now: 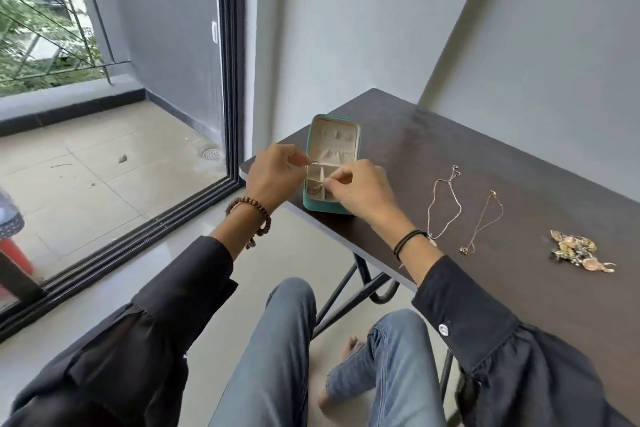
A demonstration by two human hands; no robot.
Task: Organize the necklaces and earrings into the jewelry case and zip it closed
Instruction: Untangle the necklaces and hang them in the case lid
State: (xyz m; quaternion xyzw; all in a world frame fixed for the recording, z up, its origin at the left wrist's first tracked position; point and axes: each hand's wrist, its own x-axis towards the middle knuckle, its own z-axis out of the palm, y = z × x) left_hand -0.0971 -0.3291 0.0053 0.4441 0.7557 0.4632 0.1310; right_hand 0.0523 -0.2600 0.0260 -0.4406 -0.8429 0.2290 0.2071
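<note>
- Far left: a sliding glass door (166, 114) onto a tiled balcony (86, 163), trees past the railing.
- Left hand (273, 177), beaded bracelet on the wrist, pinched narrow on one end of a thin chain (317, 180) above the case.
- Open teal jewelry case (330, 166) at the near left corner of the table, lid propped up behind, cream dividers inside; chain dangling into a front compartment (too fine to tell how much lies in already).
- Right hand (360, 192) pinched on the same chain, just over the case's near edge.
- Right of the hands, well apart from the case: a silver necklace (445, 204), then a gold necklace (483, 222), both loose on the table.
- Farther right: a heap of earrings (578, 251), untouched.
- Judged early: one chain going in, two necklaces and the earrings left, zipper not yet closed.
- Dark brown table (519, 156) on black metal legs, against plain grey walls, pale tiled floor below.
</note>
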